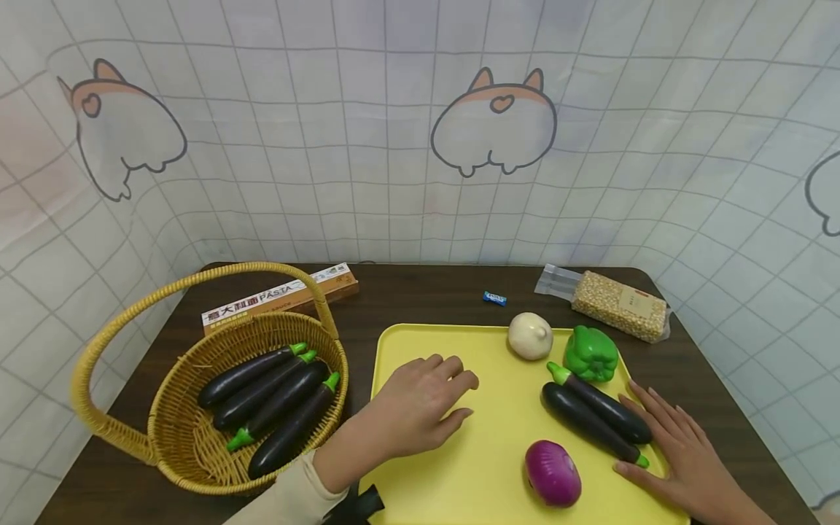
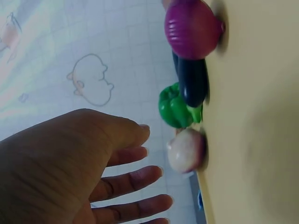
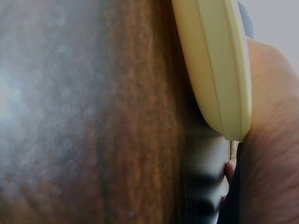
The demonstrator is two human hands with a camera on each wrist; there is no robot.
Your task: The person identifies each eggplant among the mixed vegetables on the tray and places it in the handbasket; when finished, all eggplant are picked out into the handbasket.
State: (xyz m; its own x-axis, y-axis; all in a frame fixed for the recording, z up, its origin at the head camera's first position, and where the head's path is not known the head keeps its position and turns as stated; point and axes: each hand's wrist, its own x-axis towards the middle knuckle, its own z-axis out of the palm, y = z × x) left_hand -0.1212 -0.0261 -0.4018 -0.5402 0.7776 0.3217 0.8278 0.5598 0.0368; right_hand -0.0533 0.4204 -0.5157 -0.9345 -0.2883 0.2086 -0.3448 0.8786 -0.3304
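Observation:
My left hand (image 1: 426,401) hovers over the left part of a yellow tray (image 1: 453,496), fingers loosely bent and nothing held. In the left wrist view, its thumb and fingers (image 2: 133,179) point toward the vegetables. My right hand (image 1: 682,456) lies at the tray's right edge with fingers spread, the thumb close to two dark eggplants (image 1: 584,419) lying side by side. A purple onion (image 1: 553,474) sits nearer the front. Farther back are a green bell pepper (image 1: 591,354) and a white round bulb (image 1: 530,336). The right wrist view shows mostly the tray's rim (image 3: 219,70).
At the left stands a wicker basket (image 1: 167,408) with a tall handle, holding several eggplants (image 1: 289,394). Behind it lies a pasta box (image 1: 282,295). A small blue packet (image 1: 494,298) and a vacuum-packed bag of grains (image 1: 620,302) lie at the back of the dark table (image 1: 420,292).

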